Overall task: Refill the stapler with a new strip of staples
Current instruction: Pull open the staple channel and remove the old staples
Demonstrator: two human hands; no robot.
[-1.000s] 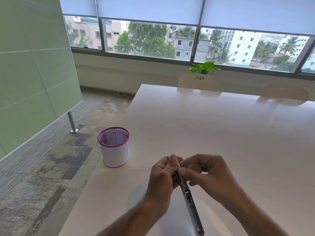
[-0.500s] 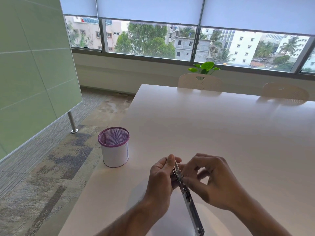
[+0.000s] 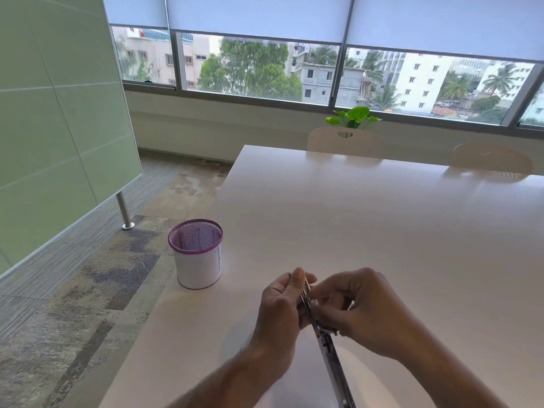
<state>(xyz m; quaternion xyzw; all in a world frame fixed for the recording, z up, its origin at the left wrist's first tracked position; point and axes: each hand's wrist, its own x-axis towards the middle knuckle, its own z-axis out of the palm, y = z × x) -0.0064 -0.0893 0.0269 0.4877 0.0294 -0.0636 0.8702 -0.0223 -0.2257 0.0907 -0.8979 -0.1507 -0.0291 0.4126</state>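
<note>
White desk [image 3: 368, 225] runs broad and bare toward two chairs [image 3: 346, 142] under the window; its left edge drops to carpet beside a purple-rimmed mesh cup [image 3: 196, 254]. Near the front edge, the left hand [image 3: 282, 307] grips the opened stapler [image 3: 329, 346], held between both hands above the desk. Right hand [image 3: 362, 310] pinches at its metal channel; staples indistinct. No legible markings.

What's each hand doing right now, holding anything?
Left hand: closed around the opened stapler, gripping its far end.
Right hand: fingers curled, pinching at the stapler's channel; a staple strip cannot be made out.
</note>
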